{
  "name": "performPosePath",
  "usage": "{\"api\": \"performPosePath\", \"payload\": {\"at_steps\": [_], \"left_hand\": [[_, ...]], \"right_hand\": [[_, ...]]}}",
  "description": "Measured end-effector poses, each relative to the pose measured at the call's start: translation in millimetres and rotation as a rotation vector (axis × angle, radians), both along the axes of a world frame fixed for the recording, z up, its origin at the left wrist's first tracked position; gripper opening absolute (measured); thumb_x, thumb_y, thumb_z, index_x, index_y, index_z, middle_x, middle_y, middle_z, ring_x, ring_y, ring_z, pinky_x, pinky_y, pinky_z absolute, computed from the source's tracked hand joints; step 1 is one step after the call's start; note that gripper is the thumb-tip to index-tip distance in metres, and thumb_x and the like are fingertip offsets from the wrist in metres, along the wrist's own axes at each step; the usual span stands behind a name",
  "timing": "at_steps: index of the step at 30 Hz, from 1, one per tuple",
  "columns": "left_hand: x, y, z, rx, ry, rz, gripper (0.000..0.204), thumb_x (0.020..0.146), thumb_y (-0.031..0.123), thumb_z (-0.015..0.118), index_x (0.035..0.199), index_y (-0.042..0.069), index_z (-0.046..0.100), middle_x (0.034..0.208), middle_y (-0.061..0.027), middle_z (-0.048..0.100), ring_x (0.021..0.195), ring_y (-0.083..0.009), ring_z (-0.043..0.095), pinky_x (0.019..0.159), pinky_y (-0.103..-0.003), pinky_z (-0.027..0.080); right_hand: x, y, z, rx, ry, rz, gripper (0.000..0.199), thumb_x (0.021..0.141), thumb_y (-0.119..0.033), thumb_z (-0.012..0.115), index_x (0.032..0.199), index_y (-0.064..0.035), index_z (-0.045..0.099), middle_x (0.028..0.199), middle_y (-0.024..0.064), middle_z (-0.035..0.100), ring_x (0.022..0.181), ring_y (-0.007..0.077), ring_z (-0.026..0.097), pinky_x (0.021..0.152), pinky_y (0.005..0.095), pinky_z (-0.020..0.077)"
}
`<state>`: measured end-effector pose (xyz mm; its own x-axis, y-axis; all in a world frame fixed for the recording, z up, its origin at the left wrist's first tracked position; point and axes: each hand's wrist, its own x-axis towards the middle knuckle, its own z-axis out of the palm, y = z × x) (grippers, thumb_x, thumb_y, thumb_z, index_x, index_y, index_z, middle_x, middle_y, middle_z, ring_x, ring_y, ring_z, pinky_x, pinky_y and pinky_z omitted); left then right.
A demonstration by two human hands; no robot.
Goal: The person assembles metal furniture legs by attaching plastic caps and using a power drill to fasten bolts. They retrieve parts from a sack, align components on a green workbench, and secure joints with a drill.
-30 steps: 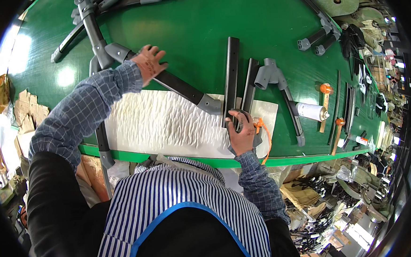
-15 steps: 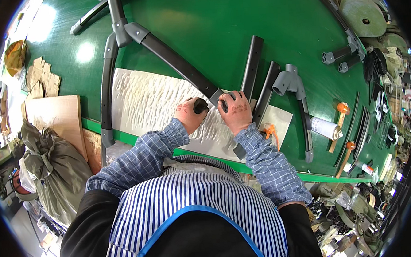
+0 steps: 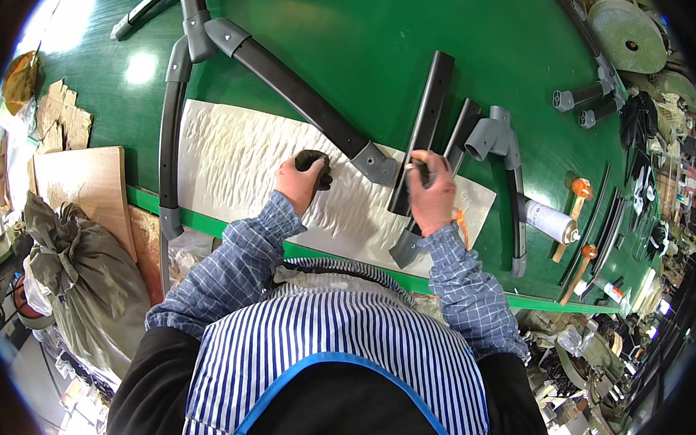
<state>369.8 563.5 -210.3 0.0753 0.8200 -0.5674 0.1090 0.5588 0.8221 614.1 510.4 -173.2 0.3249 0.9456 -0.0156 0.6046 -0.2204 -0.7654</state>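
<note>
My left hand [image 3: 304,180], in a pinkish glove with dark fingertips, hovers over the white crinkled sheet [image 3: 232,153]. Its fingers are half curled and apart, with nothing visible in them. My right hand [image 3: 434,195] closes on the lower part of a straight black tube [image 3: 429,117], whose bottom end shows to the left of my wrist. Between my hands lies the grey connector [image 3: 373,164] that ends a long black tube [image 3: 296,93] of the frame. Partly behind my right hand is a second black tube [image 3: 464,127] with a grey connector [image 3: 405,250] at its near end.
To the right stand a grey joint with a curved leg [image 3: 512,167], a spray can [image 3: 551,219] and two mallets [image 3: 581,191]. A curved black leg [image 3: 170,141] lies left on the green table [image 3: 312,20]. Boards [image 3: 83,186] and a tied grey sack [image 3: 88,273] sit beside the table.
My right hand has left the long tube's grey connector and moved right and down onto the straight black tube. My left hand has drawn back from that connector, up and to the left.
</note>
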Motion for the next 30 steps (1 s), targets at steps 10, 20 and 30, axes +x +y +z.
{"api": "performPosePath", "payload": {"at_steps": [10,20,30], "left_hand": [[8,31,4,-0.327,-0.487,0.173,0.029,0.096,0.021,0.061,0.116,0.000,0.062,0.102,-0.0151,0.070,0.092,-0.0275,0.069,0.086,-0.042,0.056],[43,58,72,-0.235,-1.386,0.319,0.014,0.096,0.020,0.061,0.094,0.006,0.059,0.082,-0.0050,0.061,0.079,-0.0213,0.061,0.080,-0.039,0.053],[53,40,100,-0.222,-1.469,0.352,0.013,0.095,0.017,0.060,0.088,0.007,0.058,0.077,-0.0026,0.059,0.072,-0.0184,0.060,0.078,-0.037,0.054]], "right_hand": [[-44,24,6,-0.362,-0.655,0.361,0.071,0.071,-0.047,0.077,0.127,-0.0114,0.054,0.116,0.0111,0.058,0.115,0.0331,0.048,0.100,0.0509,0.0373],[-48,11,100,0.044,-0.036,0.361,0.061,0.072,-0.021,0.082,0.123,-0.0032,0.054,0.112,0.0158,0.062,0.101,0.0329,0.062,0.088,0.0383,0.0514],[-63,-18,132,0.259,-0.251,0.314,0.045,0.074,-0.011,0.080,0.109,-0.0042,0.053,0.124,0.0187,0.053,0.115,0.0380,0.053,0.092,0.0466,0.0488]]}}
